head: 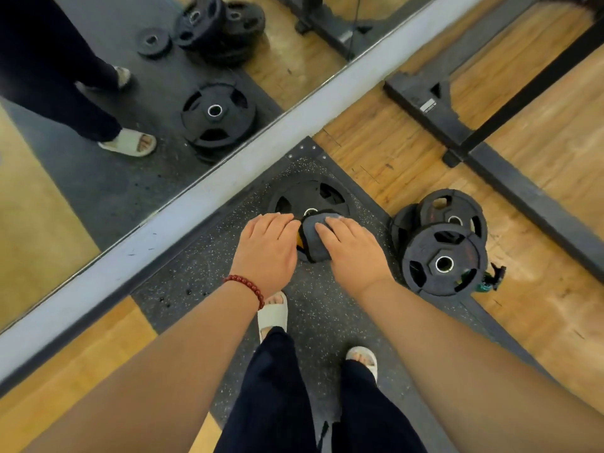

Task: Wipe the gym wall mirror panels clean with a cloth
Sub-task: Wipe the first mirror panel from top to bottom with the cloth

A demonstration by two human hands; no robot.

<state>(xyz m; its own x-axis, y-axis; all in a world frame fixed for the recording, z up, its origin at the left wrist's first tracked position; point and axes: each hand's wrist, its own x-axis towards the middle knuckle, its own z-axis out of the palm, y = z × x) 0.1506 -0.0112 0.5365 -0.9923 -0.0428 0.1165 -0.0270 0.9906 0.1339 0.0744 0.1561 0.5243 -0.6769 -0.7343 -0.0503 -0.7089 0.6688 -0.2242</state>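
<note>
A dark grey cloth (314, 240) with a bit of yellow at its left edge is held in front of me above the floor. My left hand (266, 248) grips its left side, fingers curled over the cloth. My right hand (353, 248) holds its right side, fingers lying over the top. The wall mirror (108, 103) fills the upper left, above a pale grey ledge (202, 188) that runs diagonally. It reflects my legs and weight plates.
A black weight plate (310, 197) lies flat on the speckled rubber mat (196, 276) under my hands. Stacked plates (441, 250) stand to the right on the wooden floor. A black rack base (490, 158) crosses the upper right. My sandalled feet stand on the mat.
</note>
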